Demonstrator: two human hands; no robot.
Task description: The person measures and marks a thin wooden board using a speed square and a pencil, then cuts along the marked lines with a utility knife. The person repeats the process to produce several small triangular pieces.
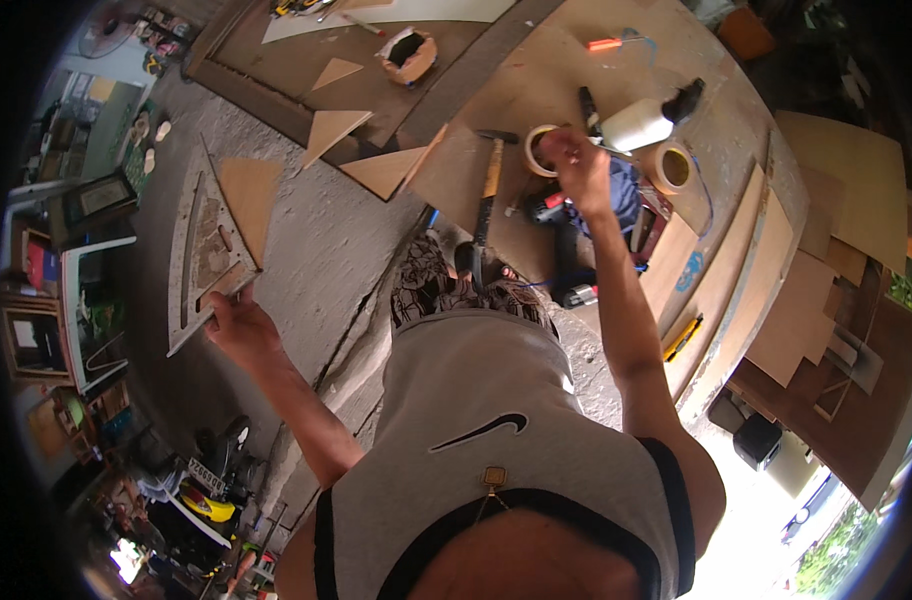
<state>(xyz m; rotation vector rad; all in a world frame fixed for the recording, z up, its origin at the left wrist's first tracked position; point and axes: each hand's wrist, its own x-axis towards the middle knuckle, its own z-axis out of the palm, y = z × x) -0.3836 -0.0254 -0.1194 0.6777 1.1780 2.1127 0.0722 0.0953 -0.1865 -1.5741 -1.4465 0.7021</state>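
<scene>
My left hand (234,325), out at the left, is closed on the lower end of a pale metal set square (186,260) held together with a triangular plywood piece (256,200). My right hand (584,172) is over the workbench with curled fingers beside a tape roll (531,151); I cannot make out whether anything is between them. Under and next to it are a red-black drill (551,208) and a dark blue cloth (624,195). A hammer (492,170) lies left of them; a second tape roll (657,165) and a white bottle (636,125) lie to the right.
The bench (701,55) holds a screwdriver (606,45), wood strips (736,280) and a yellow knife (682,338). A framed panel (266,70) with triangular offcuts stands at the top. Stacked boards (836,170) are at right; a motorbike (206,500) and clutter are at left.
</scene>
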